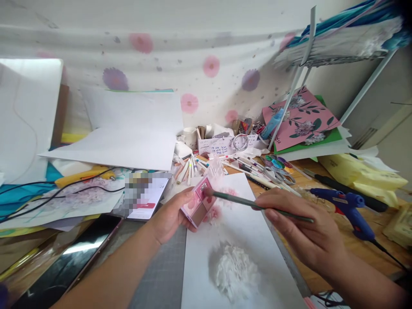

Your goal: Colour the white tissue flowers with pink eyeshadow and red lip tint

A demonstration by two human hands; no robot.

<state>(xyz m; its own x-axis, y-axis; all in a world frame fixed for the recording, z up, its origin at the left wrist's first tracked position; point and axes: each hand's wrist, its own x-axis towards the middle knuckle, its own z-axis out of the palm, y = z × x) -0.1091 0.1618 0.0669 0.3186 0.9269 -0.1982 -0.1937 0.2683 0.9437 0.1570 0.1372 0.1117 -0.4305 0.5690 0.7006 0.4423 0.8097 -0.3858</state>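
Note:
My left hand (172,216) grips a small pink makeup palette (200,212) with several pans, tilted toward me. Between the fingers of my right hand (298,227) is a thin green-handled brush (238,200). Its bristle end touches or hovers just over the upper part of the palette; I cannot tell which. Below both hands lies a white sheet of paper (199,274). A white ruffled flower-like piece (236,272) sits on its near part. Farther up the sheet are pink-tinted fluffy pieces (214,214), partly hidden behind the palette.
A blue glue gun (349,210) lies on the wooden table at right. Pens and scissors (280,174) crowd the back. A phone (69,262) is at left, near a yellow glue gun (83,176) with black cables. Folded white card (138,146) stands behind.

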